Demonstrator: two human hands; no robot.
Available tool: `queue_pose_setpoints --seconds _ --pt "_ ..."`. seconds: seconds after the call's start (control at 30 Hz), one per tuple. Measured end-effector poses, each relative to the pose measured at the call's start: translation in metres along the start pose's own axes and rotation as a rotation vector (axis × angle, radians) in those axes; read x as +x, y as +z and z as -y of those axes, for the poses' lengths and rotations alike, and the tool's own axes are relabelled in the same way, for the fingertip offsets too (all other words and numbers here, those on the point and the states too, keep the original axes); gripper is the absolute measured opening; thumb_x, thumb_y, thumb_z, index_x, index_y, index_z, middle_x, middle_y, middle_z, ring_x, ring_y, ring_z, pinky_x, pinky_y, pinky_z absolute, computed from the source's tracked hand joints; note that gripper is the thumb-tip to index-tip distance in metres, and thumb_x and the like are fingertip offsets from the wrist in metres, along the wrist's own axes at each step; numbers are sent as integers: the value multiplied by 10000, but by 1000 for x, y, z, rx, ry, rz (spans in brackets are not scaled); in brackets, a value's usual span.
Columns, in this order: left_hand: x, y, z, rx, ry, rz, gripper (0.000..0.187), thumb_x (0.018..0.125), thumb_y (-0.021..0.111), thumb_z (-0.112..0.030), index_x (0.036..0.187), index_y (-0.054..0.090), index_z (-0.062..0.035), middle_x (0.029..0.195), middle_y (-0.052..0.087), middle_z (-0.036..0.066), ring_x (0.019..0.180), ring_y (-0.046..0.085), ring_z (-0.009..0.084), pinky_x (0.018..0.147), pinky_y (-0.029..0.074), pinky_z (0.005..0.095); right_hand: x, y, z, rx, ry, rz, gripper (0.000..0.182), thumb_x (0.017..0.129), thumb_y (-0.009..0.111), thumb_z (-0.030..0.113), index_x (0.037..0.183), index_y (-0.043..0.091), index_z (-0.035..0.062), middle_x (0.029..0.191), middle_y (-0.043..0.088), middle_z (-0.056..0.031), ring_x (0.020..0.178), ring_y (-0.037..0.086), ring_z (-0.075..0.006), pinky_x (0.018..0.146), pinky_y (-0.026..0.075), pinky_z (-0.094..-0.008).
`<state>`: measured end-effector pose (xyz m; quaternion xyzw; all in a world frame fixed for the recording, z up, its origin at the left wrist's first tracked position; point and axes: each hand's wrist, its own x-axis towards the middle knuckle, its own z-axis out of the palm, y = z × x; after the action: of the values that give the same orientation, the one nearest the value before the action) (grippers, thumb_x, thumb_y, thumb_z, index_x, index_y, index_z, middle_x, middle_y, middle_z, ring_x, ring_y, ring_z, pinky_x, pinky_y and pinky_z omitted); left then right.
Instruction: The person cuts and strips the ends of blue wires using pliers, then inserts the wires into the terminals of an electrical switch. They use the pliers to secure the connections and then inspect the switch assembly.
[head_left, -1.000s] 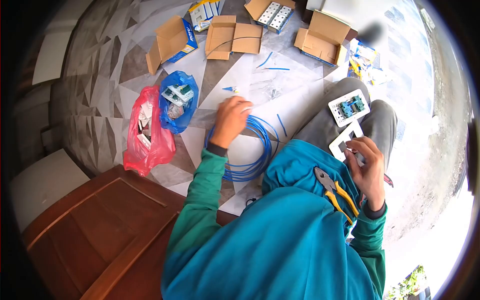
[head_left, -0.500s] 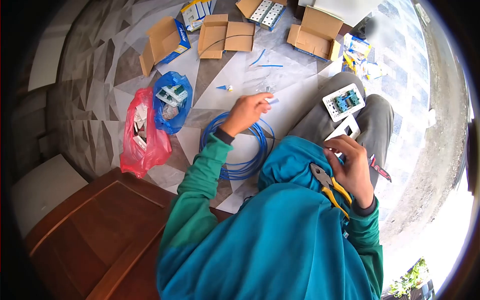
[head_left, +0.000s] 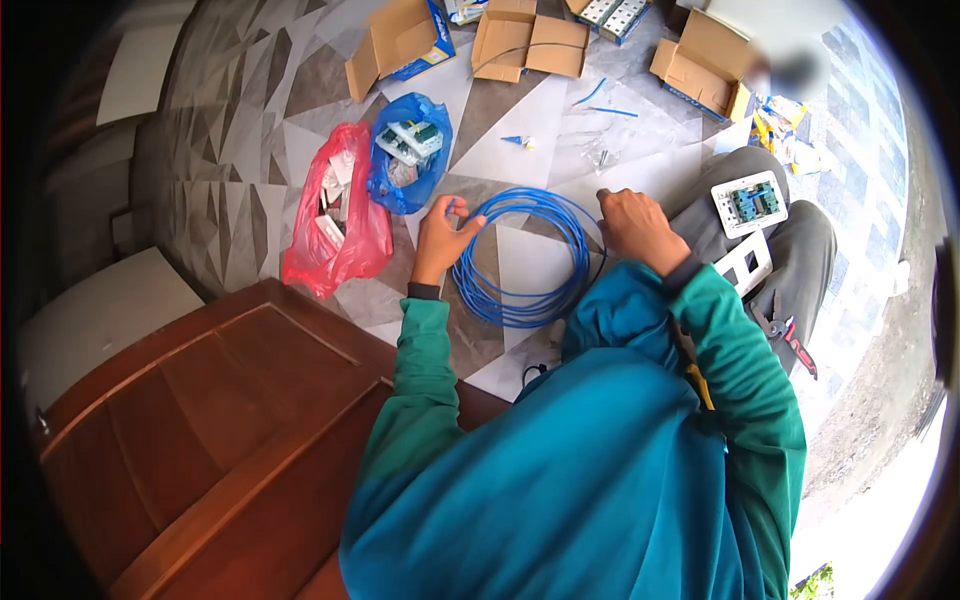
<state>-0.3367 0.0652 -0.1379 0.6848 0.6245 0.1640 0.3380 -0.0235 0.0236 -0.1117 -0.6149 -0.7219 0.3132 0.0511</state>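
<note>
A coil of blue cable [head_left: 520, 318] lies on the tiled floor in front of me. My left hand [head_left: 443, 240] is at its upper left side, thumb apart from the bent fingers and close against the loops; a small blue bit shows at the fingers. At the upper right of the coil, my right hand [head_left: 640, 232] has its fingers closed at a strand of the cable. A white wall-plate frame with green modules [head_left: 752, 203] rests on my knee, above a white cover plate [head_left: 747, 262]. Yellow pliers handles [head_left: 700, 386] show partly under my right sleeve.
A red bag [head_left: 340, 240] and a blue bag [head_left: 408, 155] hold white electrical parts, left of the coil. Opened cardboard boxes [head_left: 705, 62] line the far side. A brown wooden panel [head_left: 220, 420] is at lower left. A red-handled tool [head_left: 800, 350] lies by my leg.
My left hand has moved back and left to the coil's side. My right hand has left the lap beside the pliers and reached forward to the cable. The view has shifted left.
</note>
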Motion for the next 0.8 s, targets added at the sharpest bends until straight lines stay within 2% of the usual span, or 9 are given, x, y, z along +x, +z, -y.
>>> queue_pose_setpoints --seconds 0.07,0.17,0.33,0.4,0.5,0.6,0.63,0.77,0.8 --pt "-5 11 13 259 198 -26 454 709 798 -154 1087 579 -30 884 663 116 827 642 337 773 499 382 15 41 -13 58 -11 41 177 715 631 125 779 607 -38 828 645 -265 784 650 -419 727 533 -454" --pt "-3 25 35 73 -30 51 431 691 819 -188 1037 606 -45 879 663 115 827 637 323 748 497 378 22 63 -20 155 -15 75 197 738 627 126 832 629 -47 817 656 -272 815 654 -433 775 525 -480" --pt "-15 2 7 36 -25 -131 335 685 816 -181 939 648 -42 775 633 82 722 615 249 688 489 356 29 43 -20 319 199 -145 208 771 673 137 956 693 44 879 674 -241 843 662 -410 765 532 -462" --pt "-24 -12 4 26 -214 536 293 670 807 -155 897 663 -40 733 608 52 696 599 194 662 484 329 30 39 -25 304 213 -135 212 770 668 135 961 693 45 881 671 -247 844 658 -416 768 529 -464" --pt "-42 -16 4 157 -162 659 246 702 803 -136 892 678 -44 712 553 -3 679 516 91 630 440 262 36 40 -29 255 133 -170 184 816 656 128 963 682 20 814 688 -201 775 692 -328 683 555 -413" --pt "-50 -11 1 -18 -178 574 233 742 782 -162 915 683 -40 709 554 -11 692 523 77 634 439 246 33 19 -15 1136 431 1 180 937 578 132 984 641 -30 735 628 -50 615 611 -86 520 539 -237" --pt "-53 -9 1 -160 -177 526 218 758 768 -162 918 684 -40 709 556 -12 690 526 80 631 439 245 32 19 -15 1133 434 5 180 937 578 132 984 641 -30 735 628 -50 615 611 -86 520 539 -237" --pt "-53 -4 4 -50 -181 439 158 789 732 -138 903 682 -41 694 583 3 659 527 96 625 450 264 32 10 -13 1549 460 32 205 950 528 94 1106 592 -22 841 629 -64 598 577 -106 576 565 -251" --pt "-53 0 21 -79 -211 181 151 792 729 -140 900 683 -45 703 610 11 654 541 102 626 457 270 31 5 -10 1614 442 27 207 941 527 75 1112 584 -28 847 632 -70 635 589 -109 605 570 -258"
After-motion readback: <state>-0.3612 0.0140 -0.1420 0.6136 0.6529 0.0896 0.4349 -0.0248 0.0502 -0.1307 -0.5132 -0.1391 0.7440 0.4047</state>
